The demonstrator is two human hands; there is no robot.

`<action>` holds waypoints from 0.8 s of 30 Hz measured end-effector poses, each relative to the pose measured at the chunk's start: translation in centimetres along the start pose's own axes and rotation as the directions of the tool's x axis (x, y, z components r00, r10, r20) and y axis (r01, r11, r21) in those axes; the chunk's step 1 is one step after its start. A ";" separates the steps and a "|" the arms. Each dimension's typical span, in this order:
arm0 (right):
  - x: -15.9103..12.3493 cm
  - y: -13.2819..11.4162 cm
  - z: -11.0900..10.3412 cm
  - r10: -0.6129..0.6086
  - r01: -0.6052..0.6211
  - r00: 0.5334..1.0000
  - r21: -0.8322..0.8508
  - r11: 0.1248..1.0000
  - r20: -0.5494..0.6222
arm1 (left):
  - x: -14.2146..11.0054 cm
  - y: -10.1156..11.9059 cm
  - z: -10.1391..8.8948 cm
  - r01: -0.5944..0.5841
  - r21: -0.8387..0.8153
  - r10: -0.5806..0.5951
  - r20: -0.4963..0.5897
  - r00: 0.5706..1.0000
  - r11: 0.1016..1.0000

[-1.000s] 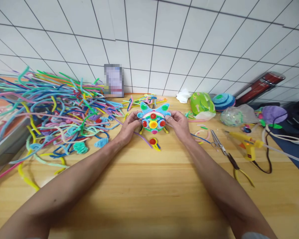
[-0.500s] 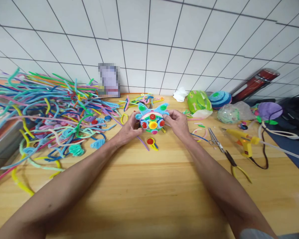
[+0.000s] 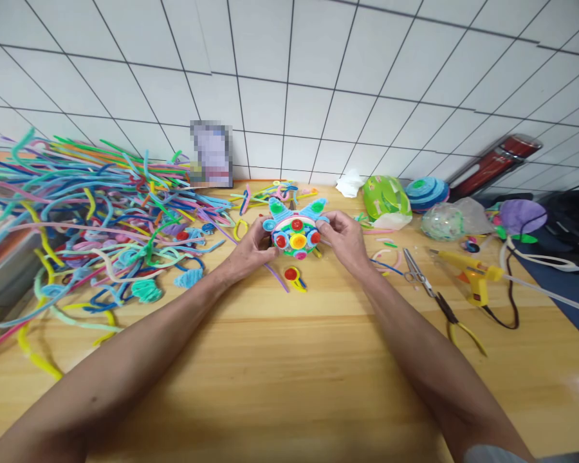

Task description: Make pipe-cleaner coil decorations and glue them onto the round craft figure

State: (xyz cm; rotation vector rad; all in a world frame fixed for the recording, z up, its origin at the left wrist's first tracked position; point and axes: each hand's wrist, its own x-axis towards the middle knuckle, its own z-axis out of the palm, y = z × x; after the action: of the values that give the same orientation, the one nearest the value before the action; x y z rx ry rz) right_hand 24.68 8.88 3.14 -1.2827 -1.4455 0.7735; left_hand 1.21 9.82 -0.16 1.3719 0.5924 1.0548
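Between my hands is a pipe-cleaner craft figure [image 3: 296,226], with light blue pointed ears filled with green and a round front bearing red, yellow and pink coiled discs. My left hand [image 3: 251,247] is closed on its left side, thumb toward me. My right hand [image 3: 341,238] pinches its right side near the small blue loop. The hidden fingertips lie behind the figure. Just in front of it, a red disc with a yellow rim [image 3: 292,274] rests on the wooden table [image 3: 280,366]. A purple pipe cleaner [image 3: 277,278] lies beside that disc.
A large tangle of pipe cleaners [image 3: 101,212] covers the left. On the right lie scissors [image 3: 417,270], pliers [image 3: 456,321] and a yellow glue gun [image 3: 473,273]. Along the tiled wall are a green packet [image 3: 386,199], a blue coiled piece [image 3: 427,193] and a red flask [image 3: 496,164].
Hardly anything differs. Both hands hold the figure in the same place, and the view has shifted very slightly.
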 end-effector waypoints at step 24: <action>1.0 0.8 -0.7 0.064 -0.053 0.997 0.240 0.969 -0.038 | -0.1 -0.1 0.0 -0.005 0.015 0.005 0.000 1.000 1.000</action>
State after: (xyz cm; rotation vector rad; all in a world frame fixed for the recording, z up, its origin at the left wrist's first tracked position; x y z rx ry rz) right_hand 25.69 9.90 2.84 -1.1541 -1.2419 0.9224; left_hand 1.21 9.75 -0.22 1.3874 0.5978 1.0562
